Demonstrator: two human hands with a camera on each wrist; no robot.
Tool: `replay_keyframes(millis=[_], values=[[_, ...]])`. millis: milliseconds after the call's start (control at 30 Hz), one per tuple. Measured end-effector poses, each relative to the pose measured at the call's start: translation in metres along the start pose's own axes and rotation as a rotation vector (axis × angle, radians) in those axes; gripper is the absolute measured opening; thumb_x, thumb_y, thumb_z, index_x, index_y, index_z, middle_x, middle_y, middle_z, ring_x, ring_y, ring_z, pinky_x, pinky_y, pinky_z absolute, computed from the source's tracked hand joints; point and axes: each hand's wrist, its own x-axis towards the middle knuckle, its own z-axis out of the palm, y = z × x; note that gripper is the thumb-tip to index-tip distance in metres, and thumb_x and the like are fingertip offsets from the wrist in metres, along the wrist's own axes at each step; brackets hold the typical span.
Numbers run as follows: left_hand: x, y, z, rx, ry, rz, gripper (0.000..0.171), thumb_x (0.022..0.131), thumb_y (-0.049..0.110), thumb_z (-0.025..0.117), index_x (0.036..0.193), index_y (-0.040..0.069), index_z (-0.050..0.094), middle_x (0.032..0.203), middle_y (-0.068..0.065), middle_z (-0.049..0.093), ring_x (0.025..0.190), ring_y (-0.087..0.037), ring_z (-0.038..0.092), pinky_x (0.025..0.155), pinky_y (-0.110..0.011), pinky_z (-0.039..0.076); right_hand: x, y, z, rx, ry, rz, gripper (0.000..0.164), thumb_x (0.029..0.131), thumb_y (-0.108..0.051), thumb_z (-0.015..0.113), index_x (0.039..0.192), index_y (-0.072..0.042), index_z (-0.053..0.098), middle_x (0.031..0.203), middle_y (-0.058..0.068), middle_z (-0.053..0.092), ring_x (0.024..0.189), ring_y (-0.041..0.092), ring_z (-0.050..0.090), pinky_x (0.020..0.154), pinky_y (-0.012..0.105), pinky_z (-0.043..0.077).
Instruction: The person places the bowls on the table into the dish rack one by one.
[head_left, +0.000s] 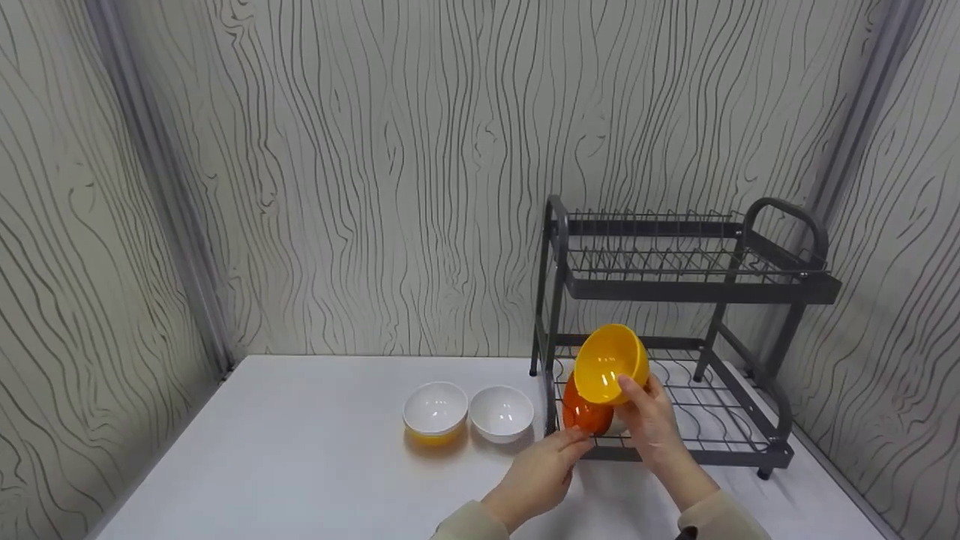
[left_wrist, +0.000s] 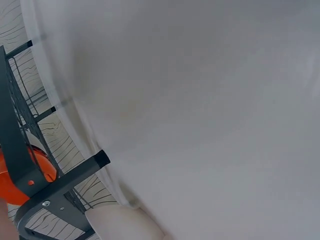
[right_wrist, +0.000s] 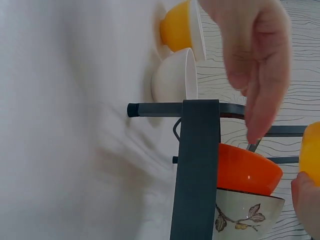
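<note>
My right hand [head_left: 654,420] grips a yellow bowl [head_left: 611,364], thumb inside its rim, and holds it tilted above the rack's lower shelf. Behind and below it, an orange bowl [head_left: 589,412] stands on its side in that shelf, partly hidden by the yellow one. My left hand [head_left: 541,474] is at the shelf's front left corner, fingertips right at the orange bowl. In the right wrist view its fingers [right_wrist: 262,110] reach out fairly straight toward the orange bowl's edge. Beside that bowl stands a pale bowl with a leaf pattern [right_wrist: 247,212], mostly hidden in the head view.
A dark two-tier dish rack [head_left: 697,291] stands on the right of the white table [head_left: 315,450], with wire slots on both tiers. Left of it are a white bowl [head_left: 501,414] and another white bowl [head_left: 435,409] stacked in a yellow one [head_left: 435,436]. Patterned walls enclose the table.
</note>
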Motion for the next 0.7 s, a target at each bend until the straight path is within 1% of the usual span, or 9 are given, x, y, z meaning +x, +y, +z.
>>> replay_keyframes(millis=[67, 167, 333, 533, 700], values=[[-0.001, 0.0, 0.002, 0.016, -0.061, 0.011, 0.045, 0.087, 0.013, 0.06, 0.131, 0.022, 0.052, 0.137, 0.01, 0.05, 0.125, -0.005, 0.048, 0.102, -0.022, 0.043, 0.0, 0.0, -0.004, 0.001, 0.005, -0.007, 0.063, 0.093, -0.03, 0.051, 0.142, -0.009, 0.018, 0.129, 0.001, 0.041, 0.102, 0.002, 0.056, 0.09, 0.012, 0.047], [-0.001, 0.001, 0.004, 0.027, -0.113, -0.005, 0.045, 0.09, 0.016, 0.057, 0.134, 0.023, 0.048, 0.139, 0.01, 0.047, 0.127, -0.005, 0.045, 0.103, -0.024, 0.042, 0.0, 0.0, -0.009, 0.017, 0.018, -0.012, 0.06, 0.093, -0.03, 0.051, 0.142, -0.011, 0.02, 0.128, -0.001, 0.041, 0.104, 0.004, 0.055, 0.09, 0.012, 0.047], [0.001, 0.002, 0.004, 0.007, -0.147, -0.036, 0.044, 0.092, 0.02, 0.055, 0.135, 0.024, 0.047, 0.14, 0.011, 0.046, 0.128, -0.005, 0.045, 0.104, -0.024, 0.042, 0.002, 0.0, -0.015, 0.046, 0.038, -0.001, 0.061, 0.094, -0.03, 0.05, 0.142, -0.011, 0.018, 0.128, -0.004, 0.04, 0.104, 0.002, 0.053, 0.091, 0.01, 0.046], [0.001, 0.003, 0.005, -0.032, -0.146, -0.049, 0.044, 0.091, 0.017, 0.055, 0.135, 0.023, 0.047, 0.139, 0.011, 0.047, 0.128, -0.005, 0.045, 0.104, -0.023, 0.041, 0.004, 0.0, -0.025, 0.063, 0.054, 0.01, 0.063, 0.094, -0.031, 0.049, 0.144, -0.012, 0.014, 0.13, -0.005, 0.037, 0.107, 0.001, 0.051, 0.093, 0.011, 0.045], [0.0, 0.003, 0.007, -0.019, -0.098, -0.012, 0.044, 0.089, 0.012, 0.057, 0.132, 0.019, 0.052, 0.136, 0.007, 0.051, 0.125, -0.007, 0.049, 0.104, -0.023, 0.041, 0.005, -0.002, -0.034, 0.085, 0.076, -0.005, 0.064, 0.094, -0.032, 0.05, 0.144, -0.015, 0.014, 0.128, -0.009, 0.037, 0.11, 0.0, 0.05, 0.093, 0.009, 0.044]])
